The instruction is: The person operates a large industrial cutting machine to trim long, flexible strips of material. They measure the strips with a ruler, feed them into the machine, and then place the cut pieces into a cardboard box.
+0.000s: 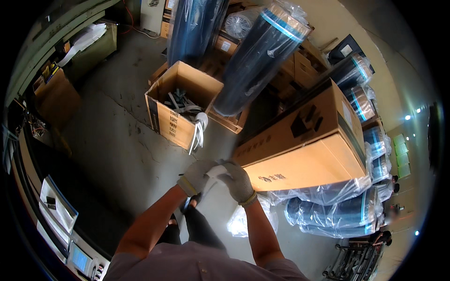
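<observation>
Grey work gloves cover both my hands, which are close together in front of me. My left hand (195,176) and my right hand (239,182) are closed on a short white strip (216,172) that spans the gap between them. What the strip is made of, I cannot tell. Just beyond my hands, an open cardboard box (171,129) holds tangled strip scraps (182,101). White bands (198,133) hang over its near right corner. To the right of my right hand is a long closed carton (304,161), tilted in the view.
Plastic-wrapped dark rolls (258,61) stand behind the open box, and others (333,213) lie at right. Clear plastic film (246,218) is on the floor beside my right forearm. At left are a machine with a small screen (80,259) and a metal bin (96,51).
</observation>
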`<act>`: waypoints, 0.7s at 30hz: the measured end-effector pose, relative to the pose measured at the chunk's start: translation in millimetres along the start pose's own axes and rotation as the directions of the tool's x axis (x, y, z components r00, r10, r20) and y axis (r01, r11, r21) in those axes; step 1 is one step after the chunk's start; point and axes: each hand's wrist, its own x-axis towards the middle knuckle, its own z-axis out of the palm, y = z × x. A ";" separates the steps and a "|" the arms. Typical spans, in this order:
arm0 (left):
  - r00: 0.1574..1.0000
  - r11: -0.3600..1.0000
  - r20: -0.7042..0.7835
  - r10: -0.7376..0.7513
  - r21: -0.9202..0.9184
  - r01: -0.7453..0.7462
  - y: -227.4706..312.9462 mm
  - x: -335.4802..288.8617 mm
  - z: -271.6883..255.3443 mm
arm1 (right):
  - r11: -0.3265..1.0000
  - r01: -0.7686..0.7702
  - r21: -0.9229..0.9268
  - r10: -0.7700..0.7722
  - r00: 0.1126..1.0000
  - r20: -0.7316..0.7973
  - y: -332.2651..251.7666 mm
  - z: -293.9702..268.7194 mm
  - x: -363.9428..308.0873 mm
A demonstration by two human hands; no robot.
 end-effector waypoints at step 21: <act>0.798 0.836 0.598 0.067 0.404 -0.372 -97.7 346.8 -23.1 | 0.968 -0.145 0.203 0.170 0.979 -0.113 103.1 -131.8 248.3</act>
